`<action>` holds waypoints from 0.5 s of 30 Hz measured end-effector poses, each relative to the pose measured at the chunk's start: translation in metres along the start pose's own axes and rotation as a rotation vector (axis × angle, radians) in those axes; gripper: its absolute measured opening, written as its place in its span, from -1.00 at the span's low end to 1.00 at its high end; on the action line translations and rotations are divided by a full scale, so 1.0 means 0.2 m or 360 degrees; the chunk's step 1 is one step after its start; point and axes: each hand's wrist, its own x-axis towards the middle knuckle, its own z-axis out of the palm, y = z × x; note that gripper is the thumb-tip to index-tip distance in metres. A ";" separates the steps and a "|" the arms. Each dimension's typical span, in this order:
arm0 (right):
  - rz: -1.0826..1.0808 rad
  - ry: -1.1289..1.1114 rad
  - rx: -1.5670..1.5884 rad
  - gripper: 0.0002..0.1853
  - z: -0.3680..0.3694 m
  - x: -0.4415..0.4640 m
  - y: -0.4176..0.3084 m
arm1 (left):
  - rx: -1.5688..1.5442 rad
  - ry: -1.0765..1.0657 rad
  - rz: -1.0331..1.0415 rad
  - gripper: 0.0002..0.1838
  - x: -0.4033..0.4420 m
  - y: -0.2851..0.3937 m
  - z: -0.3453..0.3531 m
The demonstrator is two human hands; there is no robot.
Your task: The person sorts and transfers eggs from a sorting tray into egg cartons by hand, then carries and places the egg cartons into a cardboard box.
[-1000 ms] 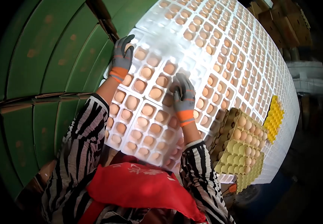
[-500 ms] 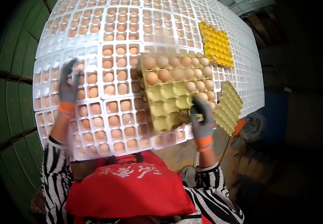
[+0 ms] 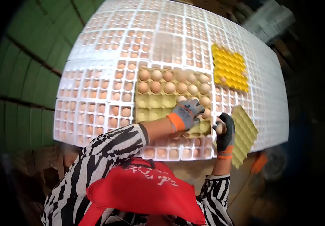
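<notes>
A pulp egg tray [image 3: 147,113] lies on top of the white foam trays in front of me. Its far rows and right side hold brown eggs [image 3: 169,88], while cups at its near left are bare. My left hand [image 3: 187,113], in a grey glove with an orange cuff, reaches across the tray with fingers curled around an egg mostly hidden beneath them. Just right of the tray, my right hand [image 3: 225,133] is curled around a single egg [image 3: 219,128], its dark-coated thumb and fingers bent about it.
White foam trays [image 3: 106,100] filled with eggs cover the wide surface. A yellow tray [image 3: 230,67] with an egg or two lies at the back right. Another pulp tray [image 3: 244,135] sits tilted by my right hand. Green stacked panels [image 3: 27,75] line the left side.
My left hand has crossed from the white trays at left to the pulp tray. My right hand has left that tray's near edge and moved right. The view has shifted.
</notes>
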 end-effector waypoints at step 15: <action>-0.0187 -0.0540 -0.0136 -0.43 0.04 0.20 -0.02 | 0.0384 -0.0284 -0.0327 -0.59 0.00 -0.16 -0.20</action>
